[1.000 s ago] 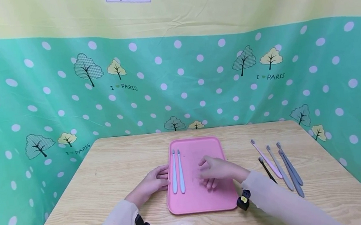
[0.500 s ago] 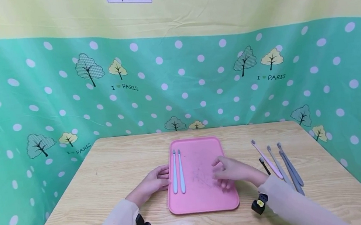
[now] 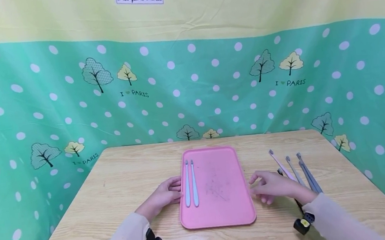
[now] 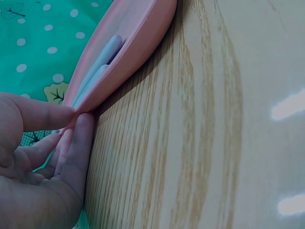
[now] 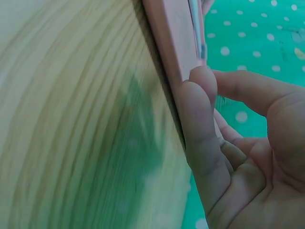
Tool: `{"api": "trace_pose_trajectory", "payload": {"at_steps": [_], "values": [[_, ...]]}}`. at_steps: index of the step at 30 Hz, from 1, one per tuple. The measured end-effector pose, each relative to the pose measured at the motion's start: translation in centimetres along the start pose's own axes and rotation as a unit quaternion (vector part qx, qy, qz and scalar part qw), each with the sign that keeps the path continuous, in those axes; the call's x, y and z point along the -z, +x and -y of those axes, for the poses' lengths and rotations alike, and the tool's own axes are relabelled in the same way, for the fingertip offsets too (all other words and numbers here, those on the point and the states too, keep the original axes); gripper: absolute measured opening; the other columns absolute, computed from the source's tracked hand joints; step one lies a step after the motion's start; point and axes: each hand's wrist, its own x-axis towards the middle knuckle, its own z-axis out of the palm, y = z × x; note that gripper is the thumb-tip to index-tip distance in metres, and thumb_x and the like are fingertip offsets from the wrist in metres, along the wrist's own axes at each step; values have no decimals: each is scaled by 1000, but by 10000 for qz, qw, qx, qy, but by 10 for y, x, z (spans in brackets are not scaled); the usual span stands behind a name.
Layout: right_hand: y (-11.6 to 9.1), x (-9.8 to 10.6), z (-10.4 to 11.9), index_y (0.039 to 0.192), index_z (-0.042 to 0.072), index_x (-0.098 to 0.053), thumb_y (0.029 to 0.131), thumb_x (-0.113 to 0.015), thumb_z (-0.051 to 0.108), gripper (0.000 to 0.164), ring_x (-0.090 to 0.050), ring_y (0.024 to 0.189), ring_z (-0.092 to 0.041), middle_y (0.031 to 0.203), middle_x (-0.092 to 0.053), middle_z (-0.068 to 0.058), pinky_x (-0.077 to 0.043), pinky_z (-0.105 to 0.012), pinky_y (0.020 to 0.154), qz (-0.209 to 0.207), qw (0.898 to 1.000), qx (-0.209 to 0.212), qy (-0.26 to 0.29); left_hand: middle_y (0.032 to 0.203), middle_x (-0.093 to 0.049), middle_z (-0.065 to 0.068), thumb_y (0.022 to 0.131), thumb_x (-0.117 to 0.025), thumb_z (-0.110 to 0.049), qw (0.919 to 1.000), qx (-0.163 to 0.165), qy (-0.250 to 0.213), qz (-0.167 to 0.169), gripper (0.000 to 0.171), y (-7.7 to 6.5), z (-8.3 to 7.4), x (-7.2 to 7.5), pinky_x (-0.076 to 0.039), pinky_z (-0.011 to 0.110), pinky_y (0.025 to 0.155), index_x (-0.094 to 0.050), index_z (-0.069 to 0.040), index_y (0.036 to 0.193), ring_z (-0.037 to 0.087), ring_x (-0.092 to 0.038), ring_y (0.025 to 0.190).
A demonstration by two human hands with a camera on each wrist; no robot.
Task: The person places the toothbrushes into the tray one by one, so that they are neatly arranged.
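Observation:
A pink tray (image 3: pixel 221 213) lies on the table, with two light blue toothbrushes (image 3: pixel 194 187) side by side along its left edge, heads pointing away. My left hand (image 3: pixel 165 193) pinches the tray's left rim between thumb and finger, as the left wrist view (image 4: pixel 43 157) shows. Just outside the right rim is my right hand (image 3: pixel 272 184), its fingers loosely bent and nothing between them. In the right wrist view its fingertips (image 5: pixel 195 98) overlap the tray's edge (image 5: pixel 167 38). Bare pink surface with faint dark marks fills the tray's middle and right.
To the right lie a pink toothbrush (image 3: pixel 280 162), a black one (image 3: pixel 279 172) partly behind my right hand, a grey one (image 3: pixel 294 170) and two blue-grey ones (image 3: pixel 311 177) close together. My right forearm covers some handles. A dotted green curtain (image 3: pixel 196 92) hangs behind the table (image 3: pixel 140 161).
My right hand has moved rightward from above the tray to beyond its right rim. The left hand, tray and toothbrushes stay where they were.

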Motion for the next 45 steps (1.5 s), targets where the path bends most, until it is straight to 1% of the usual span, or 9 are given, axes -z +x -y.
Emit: {"api": "trace_pose_trajectory", "payload": {"at_steps": [3, 9, 14, 17, 21, 26, 34, 40, 45], "values": [[-10, 10, -7, 123, -4, -55, 95, -69, 21, 40, -63, 61, -21, 73, -63, -12, -62, -38, 56, -83, 9999, -20, -100, 134, -49, 22, 88, -62, 8, 10000, 68, 66, -30, 67, -1, -2, -1, -59, 38, 90, -37, 3, 150, 31, -56, 115], [-33, 28, -16, 123, -6, -55, 95, -68, 19, 40, -62, 60, -22, 72, -62, -11, -61, -35, 52, -224, 9995, -103, -177, 134, -49, 23, 88, -62, 8, 10000, 47, 56, 6, 67, -2, -3, -2, -59, 38, 91, -36, 5, 150, 32, -56, 116], [-49, 40, -24, 124, -9, -52, 96, -67, 17, 41, -62, 62, -23, 76, -62, -13, -60, -34, 51, -127, 9997, -202, -42, 134, -49, 24, 88, -61, 8, 10000, 9, 25, 26, 67, -2, -3, -1, -59, 39, 90, -36, 6, 150, 32, -56, 116], [-59, 46, -31, 123, -9, -52, 96, -67, 17, 39, -63, 62, -23, 76, -62, -13, -59, -33, 50, -70, 9996, -250, -90, 134, -47, 24, 87, -61, 9, 10000, -47, -36, 62, 67, -1, -1, -1, -59, 39, 90, -35, 8, 149, 31, -56, 114], [-70, 51, -40, 119, -8, -54, 96, -68, 16, 36, -62, 59, -21, 74, -62, -11, -56, -29, 48, -53, 9993, -330, -163, 135, -46, 25, 86, -61, 10, 9999, -85, -81, 87, 68, 0, 0, -1, -59, 39, 89, -35, 9, 149, 31, -55, 114], [-81, 55, -47, 114, -7, -56, 94, -69, 15, 32, -59, 56, -19, 70, -61, -10, -53, -26, 45, -33, 9993, -375, -66, 135, -47, 24, 87, -62, 8, 10000, -21, -35, 54, 68, 0, -1, -1, -59, 38, 90, -35, 7, 150, 30, -56, 114], [-94, 57, -59, 111, -5, -56, 91, -72, 15, 32, -58, 56, -19, 67, -60, -9, -56, -30, 45, -136, 9984, -488, -258, 136, -48, 22, 88, -63, 7, 9999, 81, 45, 43, 68, -1, 0, -1, -59, 37, 91, -36, 5, 151, 30, -57, 116], [-99, 54, -64, 108, -3, -55, 91, -73, 16, 30, -60, 55, -21, 65, -61, -10, -57, -32, 45, -84, 9986, -472, -205, 135, -48, 23, 88, -62, 7, 10000, -11, -48, 45, 67, 2, 3, 0, -59, 38, 90, -36, 6, 150, 30, -57, 114], [-99, 52, -65, 107, -2, -55, 90, -74, 17, 31, -62, 55, -23, 65, -61, -11, -58, -33, 45, -147, 9981, -516, -289, 136, -47, 24, 88, -61, 8, 9999, -61, -80, 71, 67, 3, 4, 0, -59, 38, 90, -34, 8, 150, 31, -57, 114]]}}
